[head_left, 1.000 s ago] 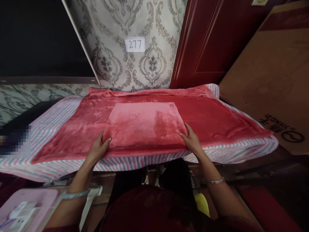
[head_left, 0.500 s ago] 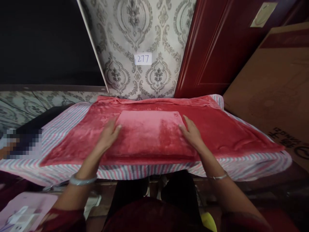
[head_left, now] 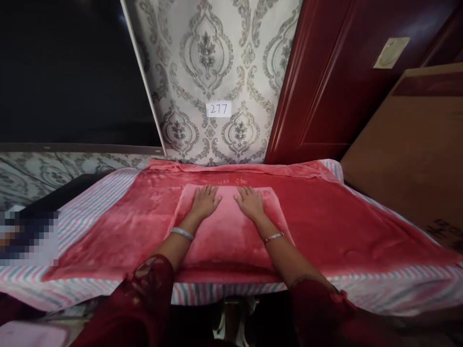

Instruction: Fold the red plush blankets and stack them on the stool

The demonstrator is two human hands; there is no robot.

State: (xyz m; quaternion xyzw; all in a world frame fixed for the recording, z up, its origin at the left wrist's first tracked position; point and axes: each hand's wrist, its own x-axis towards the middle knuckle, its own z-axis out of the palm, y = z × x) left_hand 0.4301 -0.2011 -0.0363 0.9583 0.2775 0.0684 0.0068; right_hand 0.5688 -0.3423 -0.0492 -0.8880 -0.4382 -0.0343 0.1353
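A pink-red plush cloth folded into a rectangle (head_left: 226, 231) lies in front of me on a larger spread-out red plush blanket (head_left: 318, 226). My left hand (head_left: 205, 201) rests flat on the far left part of the folded cloth, its fingers stretched away from me. On the far right part, my right hand (head_left: 250, 202) lies palm down with its fingers apart. Neither hand grips anything. Under the blanket is a striped cloth (head_left: 97, 202) in white, pink and grey, which covers the table.
A large cardboard box (head_left: 408, 144) stands at the right, against a dark red door (head_left: 325, 86). At the back left hangs a dark screen (head_left: 72, 72). A paper label (head_left: 219, 109) reading 277 is on the patterned wall. A pixelated patch covers the left edge.
Both hands have moved inward and away from me, from beside the folded cloth onto its top. The view has tilted slightly downward in the scene, with the wall appearing lower.
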